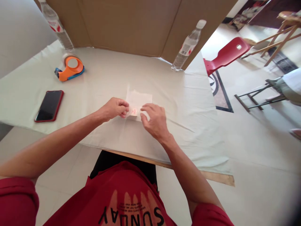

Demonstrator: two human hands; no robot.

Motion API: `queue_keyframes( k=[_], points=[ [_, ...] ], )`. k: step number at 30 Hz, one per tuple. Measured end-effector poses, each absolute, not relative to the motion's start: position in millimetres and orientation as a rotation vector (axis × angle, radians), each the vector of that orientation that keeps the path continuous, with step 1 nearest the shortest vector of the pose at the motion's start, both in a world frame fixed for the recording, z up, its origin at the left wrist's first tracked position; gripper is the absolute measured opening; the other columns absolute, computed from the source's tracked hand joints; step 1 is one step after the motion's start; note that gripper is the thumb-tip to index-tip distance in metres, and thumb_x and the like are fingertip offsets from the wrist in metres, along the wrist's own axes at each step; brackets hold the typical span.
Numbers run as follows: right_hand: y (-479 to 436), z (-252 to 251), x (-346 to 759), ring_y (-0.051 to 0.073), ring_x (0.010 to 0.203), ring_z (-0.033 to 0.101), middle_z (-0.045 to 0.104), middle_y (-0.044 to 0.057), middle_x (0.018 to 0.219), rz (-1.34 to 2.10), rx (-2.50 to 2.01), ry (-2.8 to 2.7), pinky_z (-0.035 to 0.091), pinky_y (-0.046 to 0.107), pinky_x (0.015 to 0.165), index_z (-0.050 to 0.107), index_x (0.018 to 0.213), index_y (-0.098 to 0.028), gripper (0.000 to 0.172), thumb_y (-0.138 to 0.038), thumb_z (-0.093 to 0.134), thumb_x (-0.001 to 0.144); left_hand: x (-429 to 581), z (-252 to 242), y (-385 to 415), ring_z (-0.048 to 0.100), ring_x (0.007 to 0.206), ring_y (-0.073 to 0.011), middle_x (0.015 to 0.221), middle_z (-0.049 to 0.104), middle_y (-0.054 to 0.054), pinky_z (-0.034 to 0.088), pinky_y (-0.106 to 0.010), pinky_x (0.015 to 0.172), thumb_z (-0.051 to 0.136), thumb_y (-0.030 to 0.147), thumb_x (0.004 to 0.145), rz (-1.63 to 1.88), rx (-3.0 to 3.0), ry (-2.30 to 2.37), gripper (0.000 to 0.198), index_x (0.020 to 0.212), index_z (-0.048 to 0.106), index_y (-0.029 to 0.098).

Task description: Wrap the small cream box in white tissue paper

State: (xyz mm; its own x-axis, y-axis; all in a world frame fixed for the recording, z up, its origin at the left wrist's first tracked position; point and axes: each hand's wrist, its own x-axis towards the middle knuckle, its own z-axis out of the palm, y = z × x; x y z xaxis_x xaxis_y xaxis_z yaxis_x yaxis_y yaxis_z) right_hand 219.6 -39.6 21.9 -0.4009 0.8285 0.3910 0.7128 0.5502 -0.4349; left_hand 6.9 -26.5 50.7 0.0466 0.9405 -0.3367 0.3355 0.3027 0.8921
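Note:
A small white paper piece point(140, 98) lies on the cloth in front of me, with a faint reddish print point(134, 111) near its front edge. Whether it is a folded sheet or a flat packet, I cannot tell. At its left edge, my left hand point(117, 107) is closed in a pinch; what sits between the fingertips is too small to make out. My right hand point(154, 120) is at the right side of the paper, thumb and fingers apart and curved over its edge, and no object shows in it.
An orange and blue tape dispenser point(70, 69) and a red-cased phone point(49, 106) lie to the left. Water bottles stand at the back left point(57, 26) and back right point(188, 46), against a cardboard screen point(127, 25). A red chair point(228, 53) is beyond the table's right side.

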Motion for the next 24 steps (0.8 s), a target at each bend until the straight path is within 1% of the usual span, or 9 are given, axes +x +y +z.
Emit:
queue_keyframes(
  k=[3,6,8,12,15,17,18,21,24],
  points=[
    [-37.8,12.3,248.1,0.022,0.079,0.065,0.073,0.011,0.111,0.494,-1.516,-1.953,0.045,0.038,0.080,0.066,0.106,-0.019,0.025,-0.032,0.058,0.088,11.6,41.8,-29.3,0.061,0.067,-0.0191,0.073,0.064,-0.003,0.052,-0.034,0.068,0.064,0.025,0.068,0.646,1.657,1.598,0.017,0.081,0.072,0.018],
    [-34.9,3.6,262.2,0.021,0.070,0.063,0.073,0.008,0.092,0.731,-1.699,-1.881,0.047,0.037,0.073,0.067,0.105,-0.018,0.035,-0.046,0.062,0.085,15.8,30.6,-29.9,0.062,0.079,-0.0214,0.094,0.066,-0.008,0.050,-0.036,0.075,0.062,0.027,0.074,0.628,1.998,1.670,0.021,0.088,0.075,0.018],
    [-32.1,-1.0,258.9,0.022,0.070,0.064,0.072,0.007,0.087,0.796,-1.729,-1.870,0.047,0.037,0.073,0.067,0.107,-0.017,0.040,-0.050,0.061,0.085,17.5,23.7,-30.8,0.061,0.080,-0.0207,0.104,0.064,-0.010,0.050,-0.035,0.076,0.059,0.028,0.078,0.630,2.095,1.670,0.026,0.096,0.075,0.018],
    [-24.0,-5.6,239.5,0.023,0.074,0.065,0.070,0.004,0.080,0.855,-1.704,-1.847,0.049,0.036,0.075,0.063,0.120,-0.016,0.051,-0.051,0.062,0.084,20.1,16.8,-36.9,0.059,0.077,-0.0192,0.100,0.064,-0.009,0.050,-0.033,0.074,0.055,0.028,0.083,0.617,2.162,1.662,0.028,0.102,0.073,0.018],
    [-19.7,-4.7,234.6,0.024,0.085,0.066,0.071,0.008,0.098,0.829,-1.735,-1.822,0.050,0.039,0.084,0.055,0.135,-0.015,0.064,-0.052,0.062,0.083,22.0,18.2,-42.4,0.058,0.075,-0.0184,0.100,0.063,-0.010,0.049,-0.033,0.072,0.055,0.029,0.086,0.561,2.175,1.698,0.026,0.099,0.073,0.017],
    [-18.9,-2.5,237.3,0.026,0.094,0.066,0.069,0.013,0.114,0.783,-1.804,-1.804,0.050,0.041,0.090,0.053,0.138,-0.013,0.069,-0.052,0.062,0.082,22.4,18.7,-44.1,0.058,0.075,-0.0181,0.100,0.063,-0.009,0.048,-0.033,0.070,0.055,0.029,0.087,0.543,2.200,1.700,0.024,0.097,0.073,0.017],
    [-19.0,-1.3,239.1,0.026,0.097,0.066,0.068,0.015,0.118,0.775,-1.833,-1.797,0.050,0.041,0.091,0.053,0.138,-0.012,0.069,-0.052,0.061,0.083,22.3,17.9,-44.2,0.057,0.074,-0.0178,0.099,0.062,-0.009,0.048,-0.032,0.068,0.055,0.029,0.087,0.547,2.222,1.689,0.023,0.096,0.072,0.018],
    [-19.2,1.1,241.6,0.027,0.095,0.067,0.070,0.014,0.108,0.846,-1.851,-1.798,0.051,0.038,0.086,0.054,0.136,-0.009,0.068,-0.051,0.061,0.084,21.4,9.3,-43.2,0.055,0.072,-0.0166,0.101,0.061,-0.009,0.046,-0.030,0.064,0.054,0.028,0.087,0.624,2.305,1.644,0.021,0.095,0.071,0.018],
    [-18.1,-0.2,237.7,0.024,0.083,0.066,0.068,0.010,0.092,0.940,-1.846,-1.784,0.052,0.035,0.074,0.056,0.133,-0.008,0.066,-0.049,0.064,0.081,21.4,-5.0,-43.1,0.056,0.074,-0.0167,0.102,0.061,-0.009,0.046,-0.030,0.065,0.052,0.026,0.088,0.809,2.379,1.616,0.022,0.098,0.071,0.017]
  ],
)
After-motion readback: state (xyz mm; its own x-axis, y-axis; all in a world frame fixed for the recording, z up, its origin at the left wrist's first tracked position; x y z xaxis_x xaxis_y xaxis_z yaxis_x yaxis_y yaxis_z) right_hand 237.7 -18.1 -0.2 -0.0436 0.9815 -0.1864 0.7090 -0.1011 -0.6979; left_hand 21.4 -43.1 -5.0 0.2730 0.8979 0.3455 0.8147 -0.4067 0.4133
